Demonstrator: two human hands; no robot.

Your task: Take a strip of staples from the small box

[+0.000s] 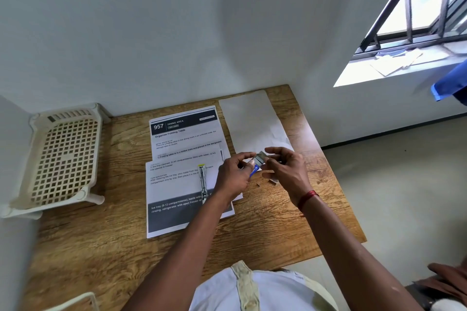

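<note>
Item held: small staple box (255, 165), blue and white with a grey open end, raised just above the counter (101, 247) between both hands. Left hand (233, 176): grip pinched on the near, blue end of the box, thumb and fingers curled round it. Right hand (285, 171): grip pinched on the far, grey end, fingers curled over the top, thumb beneath; a red thread (307, 199) circles this wrist. Just below the right-hand grip: a short strip of staples (273, 181) lying on the wood, and a smaller loose piece (258, 184) just left of it, both apart from the box. Left of the left-hand grip, near but not touching: a metal stapler (202, 182), lying lengthwise with its yellow-tipped end pointing away from the person, resting on the printed sheets (177, 184). These sheets overlap one another; the left forearm crosses their right edge. The farthest of them, the sheet marked 957 (184, 131), is headed "Dining Area" and "Organize Folding Table". Beyond both grips: a blank white sheet (250, 121), reaching toward the wall, its near corner hidden behind the hands. Well to the left of the grips: a cream plastic rack (63, 156) with a square-holed lattice, standing at the counter's left end against the wall. Far to the upper right: a barred window (417, 20) with papers on its sill, and a blue cloth (452, 86) at the frame's edge. Nearest the camera, below the arms: the person's white garment (252, 293).
</note>
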